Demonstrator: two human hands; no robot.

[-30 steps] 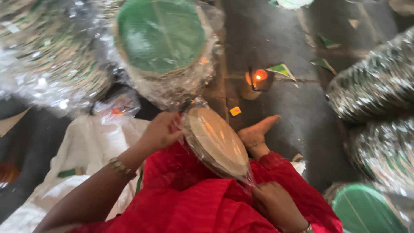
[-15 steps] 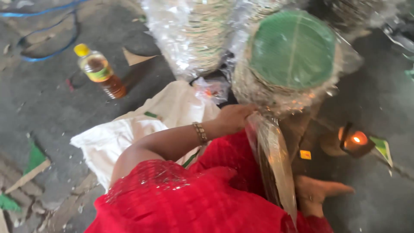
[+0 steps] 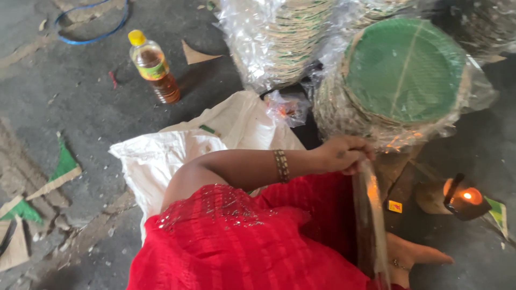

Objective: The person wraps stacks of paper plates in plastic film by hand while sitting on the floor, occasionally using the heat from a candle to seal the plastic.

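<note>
**Wrapped plates held on edge amid stacks on workshop floor**

On the grey floor at far left lie green-faced card offcuts, with an amber bottle with a yellow cap standing above them. A white sack is spread beside the person in red, who sits at centre. The left hand, with a gold bangle on its wrist, is closed around the top edge of a thin bundle of plates in clear film. The bundle stands on edge, almost upright, just in front of the red cloth. The step in hand looks like steadying this bundle while its film is dealt with. The film looks slippery, so further handling calls for a firm pinch at the top and support below. The right hand's grip cannot be told: a banded limb lies flat by the bundle's foot, hand or foot unclear. Behind it rises a large film-wrapped stack of green plates, and a small lit lamp burns at right.
</note>
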